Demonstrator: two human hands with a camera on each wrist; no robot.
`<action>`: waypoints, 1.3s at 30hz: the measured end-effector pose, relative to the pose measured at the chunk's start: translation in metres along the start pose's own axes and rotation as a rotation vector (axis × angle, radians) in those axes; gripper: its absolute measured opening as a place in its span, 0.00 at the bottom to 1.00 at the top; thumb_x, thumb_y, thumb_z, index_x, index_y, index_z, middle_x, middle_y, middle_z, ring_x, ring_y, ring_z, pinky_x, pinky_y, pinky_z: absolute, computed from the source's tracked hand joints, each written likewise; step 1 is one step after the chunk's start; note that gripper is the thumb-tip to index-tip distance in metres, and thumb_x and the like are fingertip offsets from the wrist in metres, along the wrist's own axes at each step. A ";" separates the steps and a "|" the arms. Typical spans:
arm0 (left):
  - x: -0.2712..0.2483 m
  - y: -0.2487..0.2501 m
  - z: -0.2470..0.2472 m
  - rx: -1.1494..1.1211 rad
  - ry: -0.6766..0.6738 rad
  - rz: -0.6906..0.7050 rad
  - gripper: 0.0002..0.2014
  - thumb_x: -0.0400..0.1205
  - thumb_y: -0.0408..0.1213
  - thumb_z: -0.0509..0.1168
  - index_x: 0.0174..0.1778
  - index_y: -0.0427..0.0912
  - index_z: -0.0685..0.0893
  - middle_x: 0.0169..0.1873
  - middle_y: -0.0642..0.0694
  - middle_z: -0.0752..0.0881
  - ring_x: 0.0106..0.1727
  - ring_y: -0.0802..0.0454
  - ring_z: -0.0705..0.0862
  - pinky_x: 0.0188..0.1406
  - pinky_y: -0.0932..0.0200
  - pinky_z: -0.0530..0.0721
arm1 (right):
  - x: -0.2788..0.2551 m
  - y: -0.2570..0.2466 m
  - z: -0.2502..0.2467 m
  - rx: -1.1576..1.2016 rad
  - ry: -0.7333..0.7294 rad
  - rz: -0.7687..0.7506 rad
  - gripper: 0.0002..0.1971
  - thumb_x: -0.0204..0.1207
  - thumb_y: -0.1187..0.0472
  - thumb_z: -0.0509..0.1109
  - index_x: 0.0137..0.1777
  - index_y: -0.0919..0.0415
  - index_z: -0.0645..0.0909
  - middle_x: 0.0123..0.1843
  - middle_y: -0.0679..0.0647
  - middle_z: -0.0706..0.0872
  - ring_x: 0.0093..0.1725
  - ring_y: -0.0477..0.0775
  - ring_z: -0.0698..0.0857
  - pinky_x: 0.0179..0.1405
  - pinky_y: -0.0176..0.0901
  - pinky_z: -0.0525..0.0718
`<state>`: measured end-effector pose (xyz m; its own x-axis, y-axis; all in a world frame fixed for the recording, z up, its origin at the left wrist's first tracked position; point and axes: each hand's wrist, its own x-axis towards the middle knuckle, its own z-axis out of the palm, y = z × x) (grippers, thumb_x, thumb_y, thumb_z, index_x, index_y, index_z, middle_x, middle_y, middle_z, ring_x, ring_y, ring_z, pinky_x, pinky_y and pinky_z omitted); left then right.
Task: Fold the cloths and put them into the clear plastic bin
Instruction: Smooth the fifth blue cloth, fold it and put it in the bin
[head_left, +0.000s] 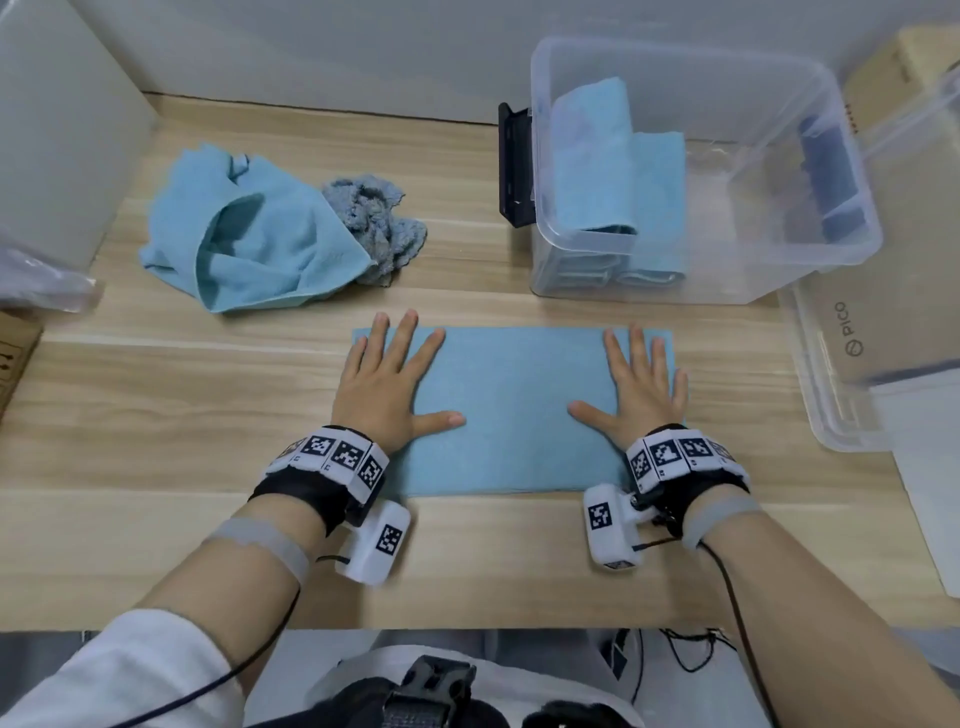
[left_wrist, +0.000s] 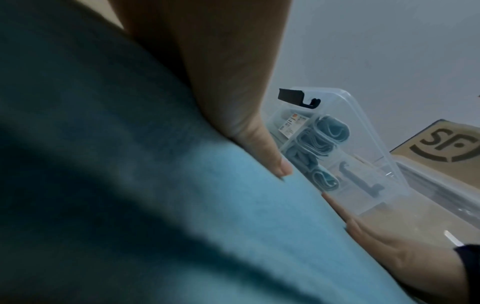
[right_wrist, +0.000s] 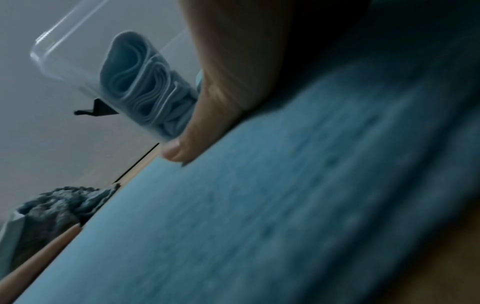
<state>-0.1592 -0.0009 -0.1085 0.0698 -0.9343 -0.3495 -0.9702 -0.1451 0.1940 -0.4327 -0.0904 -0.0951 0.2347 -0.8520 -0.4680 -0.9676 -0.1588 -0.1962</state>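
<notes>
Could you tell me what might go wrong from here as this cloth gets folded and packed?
Both the left hand and right hand press flat on the light blue cloth; lifting one end to fold may drag it askew. The clear plastic bin already holds folded cloths on its left side, so squeezing another beside them could loosen its folds. The crumpled cloths lie close and could be snagged.

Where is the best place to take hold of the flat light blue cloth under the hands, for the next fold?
Probably at a short end. The flat light blue cloth lies as a wide rectangle on the wooden table, with the left hand and right hand pressed flat near its two ends. Pinching the two right-end corners from the right would likely carry that end across to the left.
</notes>
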 end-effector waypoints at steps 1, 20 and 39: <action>-0.002 -0.003 -0.001 -0.011 0.002 -0.024 0.53 0.57 0.79 0.37 0.79 0.60 0.37 0.82 0.49 0.37 0.82 0.43 0.35 0.79 0.44 0.39 | -0.001 0.004 -0.001 0.004 0.001 0.007 0.49 0.66 0.30 0.62 0.79 0.40 0.35 0.83 0.46 0.31 0.82 0.54 0.32 0.78 0.62 0.36; -0.039 -0.032 -0.030 -1.316 0.189 -0.790 0.19 0.68 0.33 0.71 0.52 0.45 0.75 0.31 0.42 0.77 0.29 0.48 0.74 0.24 0.65 0.75 | -0.017 -0.126 -0.039 1.012 -0.534 0.087 0.16 0.78 0.60 0.65 0.65 0.54 0.70 0.40 0.51 0.81 0.34 0.50 0.81 0.30 0.37 0.80; -0.032 0.044 -0.056 -1.293 -0.192 -0.373 0.28 0.77 0.27 0.65 0.69 0.54 0.68 0.37 0.48 0.75 0.36 0.55 0.80 0.32 0.59 0.86 | -0.021 -0.133 -0.022 1.073 -0.677 0.098 0.14 0.76 0.43 0.63 0.52 0.52 0.76 0.48 0.53 0.83 0.50 0.56 0.84 0.54 0.53 0.83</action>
<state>-0.1909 0.0043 -0.0373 0.1419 -0.7283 -0.6704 0.0155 -0.6755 0.7372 -0.3110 -0.0625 -0.0403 0.4734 -0.3627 -0.8027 -0.4975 0.6420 -0.5834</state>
